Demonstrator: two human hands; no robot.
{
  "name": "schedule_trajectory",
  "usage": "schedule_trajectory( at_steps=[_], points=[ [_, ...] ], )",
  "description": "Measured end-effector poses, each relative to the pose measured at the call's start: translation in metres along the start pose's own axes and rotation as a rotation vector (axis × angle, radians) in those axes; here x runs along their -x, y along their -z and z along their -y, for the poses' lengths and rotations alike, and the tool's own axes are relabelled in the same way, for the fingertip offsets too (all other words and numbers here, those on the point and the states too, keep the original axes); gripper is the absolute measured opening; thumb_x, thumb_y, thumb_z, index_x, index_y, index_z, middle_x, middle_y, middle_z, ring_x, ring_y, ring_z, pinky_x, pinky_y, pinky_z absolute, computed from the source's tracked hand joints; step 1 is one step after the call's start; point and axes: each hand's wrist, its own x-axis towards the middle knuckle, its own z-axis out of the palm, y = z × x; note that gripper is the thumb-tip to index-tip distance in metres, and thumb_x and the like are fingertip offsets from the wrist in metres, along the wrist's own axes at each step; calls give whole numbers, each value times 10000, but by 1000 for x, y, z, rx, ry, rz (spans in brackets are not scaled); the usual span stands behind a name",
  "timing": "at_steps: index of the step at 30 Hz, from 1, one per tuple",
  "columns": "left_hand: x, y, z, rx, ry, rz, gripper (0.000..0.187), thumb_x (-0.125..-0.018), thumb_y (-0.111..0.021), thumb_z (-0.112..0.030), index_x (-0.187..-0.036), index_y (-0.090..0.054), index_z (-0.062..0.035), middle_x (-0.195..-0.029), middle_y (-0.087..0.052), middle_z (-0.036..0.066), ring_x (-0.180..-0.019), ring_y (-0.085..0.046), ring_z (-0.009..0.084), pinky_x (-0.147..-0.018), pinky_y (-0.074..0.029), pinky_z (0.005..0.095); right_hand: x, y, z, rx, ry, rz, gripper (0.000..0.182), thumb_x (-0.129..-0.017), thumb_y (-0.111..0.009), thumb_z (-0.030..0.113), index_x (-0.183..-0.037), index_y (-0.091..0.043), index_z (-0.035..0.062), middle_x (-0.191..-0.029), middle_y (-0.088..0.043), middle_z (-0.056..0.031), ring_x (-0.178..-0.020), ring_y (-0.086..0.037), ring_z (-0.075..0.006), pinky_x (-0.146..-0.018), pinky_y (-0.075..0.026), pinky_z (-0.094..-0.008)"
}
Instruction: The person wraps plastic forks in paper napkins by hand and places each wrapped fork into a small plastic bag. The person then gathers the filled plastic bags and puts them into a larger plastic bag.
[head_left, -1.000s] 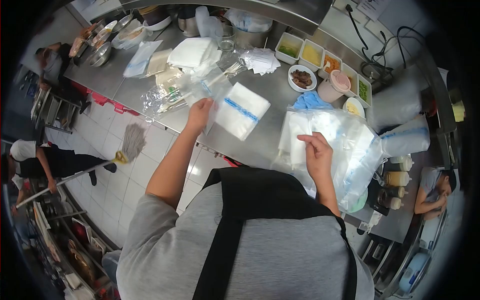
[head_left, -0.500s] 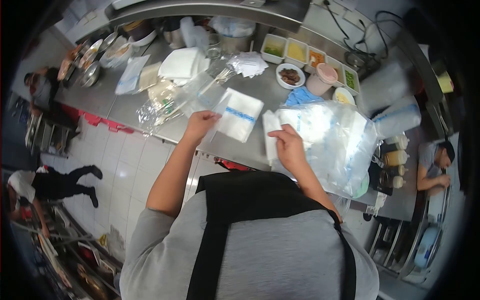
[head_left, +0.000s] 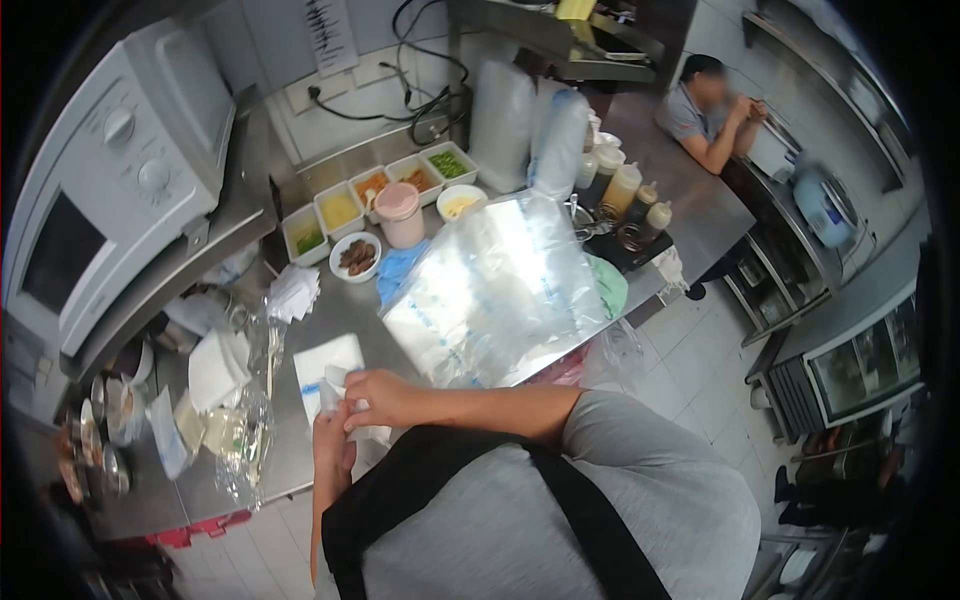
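My left hand (head_left: 332, 438) and my right hand (head_left: 378, 398) are close together at the counter's front edge. Between their closed fingers is a thin, crumpled white plastic bag (head_left: 333, 383), partly covered by the fingers. Just beyond them a white stack of flat bags with a blue printed band (head_left: 326, 358) lies on the steel counter. To the right of my hands spreads a large clear plastic sheet (head_left: 530, 290) over white packs with blue print.
White tubs (head_left: 338, 210) of chopped ingredients line the back. Near them are a bowl of dark meat pieces (head_left: 357, 258), a pink-lidded container (head_left: 400, 215) and a blue cloth (head_left: 400, 272). Squeeze bottles (head_left: 622, 190) stand at right. A person (head_left: 708, 120) leans at another counter.
My hands were apart and have come together, the right crossing leftward to meet the left. My view has turned to the right, bringing in the microwave and the far counter.
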Motion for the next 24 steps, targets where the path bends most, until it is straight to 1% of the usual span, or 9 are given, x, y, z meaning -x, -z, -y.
schedule_trajectory(
  at_steps=[2, 5, 8, 11, 12, 15, 20, 22, 24],
  points=[
    [-3, -1, -2, 69, 1, 20, 240, -891, -620, -152, -1108, -584, -55, -931, -615, 36, -774, -583, 129, -624, -471, 259, 2, 4, -6, -34, -19, -49, 215, -721, -734, 216, -714, -632, 27, -809, -588, -138, -750, -590, -346, -676, -468, -406],
    [-23, 17, 3, -180, -409, -136, 200, -847, -618, -27, -1038, -578, -69, -941, -584, 27, -761, -550, 103, -619, -472, 256, -1, 17, -22, 58, -53, -175, 150, -748, -700, 158, -745, -629, 26, -814, -592, -140, -757, -596, -338, -678, -471, -388],
    [-9, -3, -41, -118, -650, -201, 234, -767, -606, 84, -937, -575, -74, -973, -551, 44, -707, -522, 103, -602, -466, 245, -5, 37, -35, 120, -78, -363, 99, -696, -673, 118, -683, -628, 32, -771, -605, -135, -700, -602, -343, -656, -483, -401],
    [6, -25, -78, -878, -984, -154, 281, -709, -576, 131, -888, -605, -83, -995, -525, 74, -663, -524, 137, -582, -458, 258, -11, 54, -38, 181, -162, -418, 88, -682, -666, 112, -673, -631, 32, -764, -608, -132, -707, -605, -345, -668, -488, -402],
    [11, -32, -87, -943, -1037, -65, 295, -657, -549, 135, -831, -630, -88, -1020, -541, 82, -635, -532, 185, -579, -463, 280, -14, 60, -39, 193, -183, -409, 77, -677, -659, 106, -662, -631, 36, -761, -610, -137, -723, -607, -350, -678, -491, -408],
    [17, -40, -105, -1165, -970, 129, 289, -659, -532, 126, -810, -649, -90, -1082, -562, 63, -643, -540, 207, -591, -467, 296, -20, 67, -46, 253, -182, -415, 78, -679, -650, 104, -655, -625, 35, -755, -607, -146, -729, -603, -356, -677, -489, -411],
    [-11, -34, -104, -1287, -936, -158, 386, -702, -499, 80, -959, -693, -132, -1200, -588, 48, -927, -640, 282, -734, -518, 392, -24, 66, -35, 295, -98, -327, 90, -707, -650, 92, -666, -610, 22, -746, -594, -163, -715, -593, -364, -659, -484, -419],
    [-13, -36, -106, -1323, -850, -150, 472, -679, -482, 103, -1060, -676, -96, -1262, -571, 73, -1047, -604, 299, -859, -502, 372, -24, 64, -31, 308, -95, -300, 81, -727, -674, 83, -694, -628, 26, -761, -595, -164, -715, -596, -364, -646, -482, -408],
    [-15, -39, -102, -1408, -803, -155, 519, -691, -485, 74, -1154, -638, -104, -1309, -550, 59, -1051, -607, 280, -863, -508, 364, -21, 68, -27, 297, -72, -307, 169, -703, -752, 136, -725, -633, 17, -773, -581, -162, -724, -589, -350, -654, -475, -387]
  ],
)
